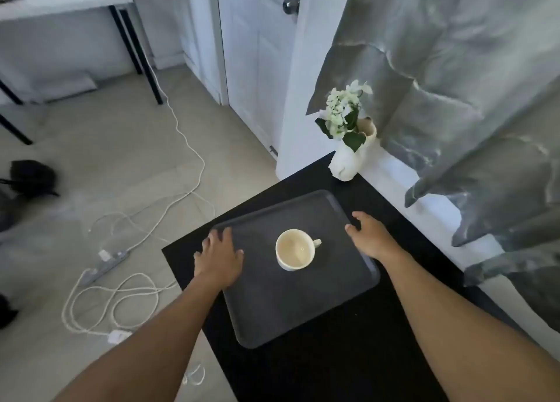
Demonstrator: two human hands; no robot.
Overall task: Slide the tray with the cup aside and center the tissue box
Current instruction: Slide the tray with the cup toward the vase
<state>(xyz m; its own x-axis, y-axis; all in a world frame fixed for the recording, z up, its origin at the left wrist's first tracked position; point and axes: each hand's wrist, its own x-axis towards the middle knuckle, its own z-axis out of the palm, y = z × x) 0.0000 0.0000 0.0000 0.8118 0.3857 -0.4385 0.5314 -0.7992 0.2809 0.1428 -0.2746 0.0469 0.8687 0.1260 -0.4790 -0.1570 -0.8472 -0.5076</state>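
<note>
A dark grey tray (pixel 272 310) lies at an angle on the black table (pixel 333 365). An empty cream cup (pixel 295 250) stands upright near the tray's middle, its handle pointing right. My left hand (pixel 219 257) lies flat over the tray's left rim with the fingers spread. My right hand (pixel 371 235) rests against the tray's right rim, fingers apart and curled slightly over the edge. Neither hand touches the cup. No tissue box is in view.
A white vase with white flowers (pixel 345 159) stands at the table's far corner, beyond the tray. A grey curtain (pixel 454 98) hangs on the right over a white ledge. White cables and a power strip (pixel 106 265) lie on the floor to the left.
</note>
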